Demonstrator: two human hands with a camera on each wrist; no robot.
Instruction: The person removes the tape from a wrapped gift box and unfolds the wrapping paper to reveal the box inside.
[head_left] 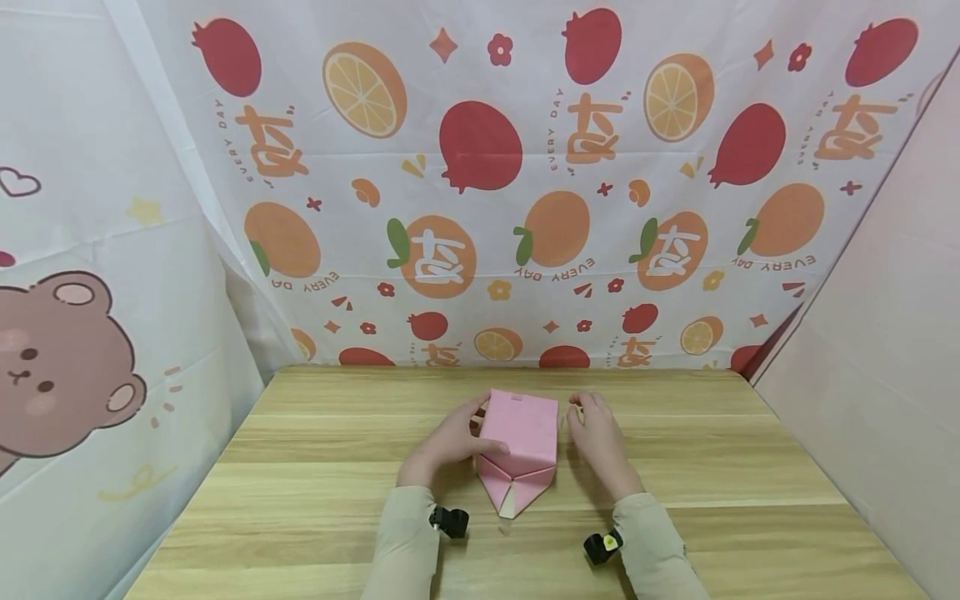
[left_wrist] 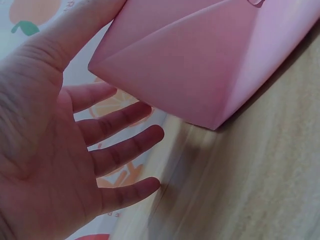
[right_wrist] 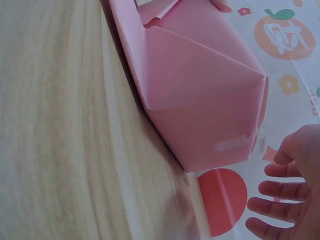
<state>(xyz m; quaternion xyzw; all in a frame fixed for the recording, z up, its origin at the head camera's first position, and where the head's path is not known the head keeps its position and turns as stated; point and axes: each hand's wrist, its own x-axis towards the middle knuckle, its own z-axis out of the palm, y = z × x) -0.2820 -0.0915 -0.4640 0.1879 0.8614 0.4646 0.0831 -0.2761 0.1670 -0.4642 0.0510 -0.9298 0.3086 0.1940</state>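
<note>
A folded pink paper box [head_left: 522, 425] sits on the table, its pointed flaps turned toward me and a pale strip showing between them. My left hand [head_left: 450, 437] is at its left side, thumb laid over the top. In the left wrist view the fingers [left_wrist: 125, 150] of that hand are spread and nearly straight beside the paper wall. My right hand [head_left: 597, 429] hovers off the box's right side, fingers loosely bent, with nothing visible in them. Clear tape [right_wrist: 232, 143] lies across a box face in the right wrist view, and another clear piece [right_wrist: 262, 142] sticks out from its edge.
The wooden table [head_left: 315, 517] carries a small clear scrap [head_left: 505, 527] just in front of the box's point. A fruit-print curtain [head_left: 480, 242] hangs behind the table's back edge. White cloth walls close off both sides, a printed bear [head_left: 67, 367] on the left one.
</note>
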